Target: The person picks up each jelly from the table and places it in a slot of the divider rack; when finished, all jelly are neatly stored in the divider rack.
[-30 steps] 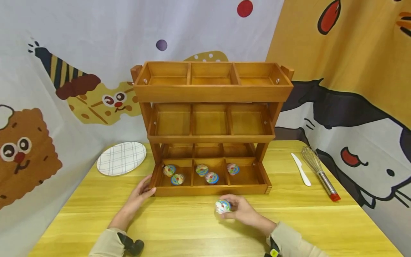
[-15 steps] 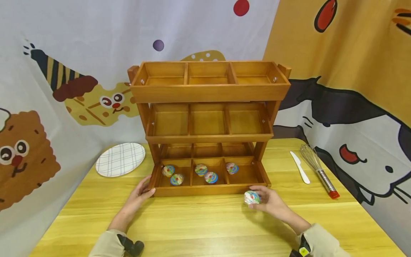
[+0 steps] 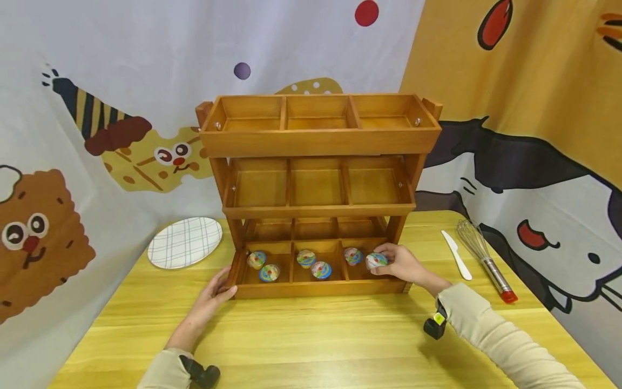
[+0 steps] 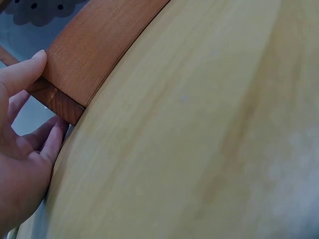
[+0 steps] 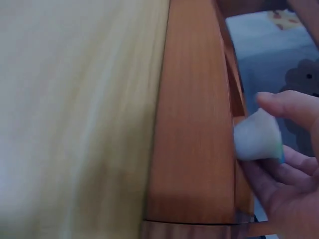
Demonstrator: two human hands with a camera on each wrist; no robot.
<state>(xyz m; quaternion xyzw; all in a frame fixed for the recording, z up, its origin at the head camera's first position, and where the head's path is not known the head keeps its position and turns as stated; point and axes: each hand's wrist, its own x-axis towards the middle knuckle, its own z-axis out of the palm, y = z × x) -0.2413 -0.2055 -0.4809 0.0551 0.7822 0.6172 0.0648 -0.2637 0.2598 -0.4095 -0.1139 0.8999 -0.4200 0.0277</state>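
In the head view a three-tier wooden rack (image 3: 320, 143) stands on the table. The left hand (image 3: 210, 297) holds its bottom left front corner; in the left wrist view the thumb lies on the front board (image 4: 107, 45), with fingers around the side. My right hand (image 3: 403, 266) pinches a small jelly cup (image 3: 376, 261) with a printed lid, inside the bottom tier's right compartment. Its whitish, tapered body (image 5: 256, 137) shows just behind the front board in the right wrist view. Another jelly cup (image 3: 353, 256) sits beside it. Pairs of the same cups fill the left and middle compartments.
A checked oval plate (image 3: 185, 243) lies left of the rack. To the right are a white plastic knife (image 3: 456, 255) and a whisk (image 3: 487, 261) with a red end. A printed curtain (image 3: 311, 43) hangs behind the table (image 3: 311, 346).
My right hand has carried the jelly cup from in front of the rack rightward, then over the front board into the bottom right compartment. The left hand stays at the corner.
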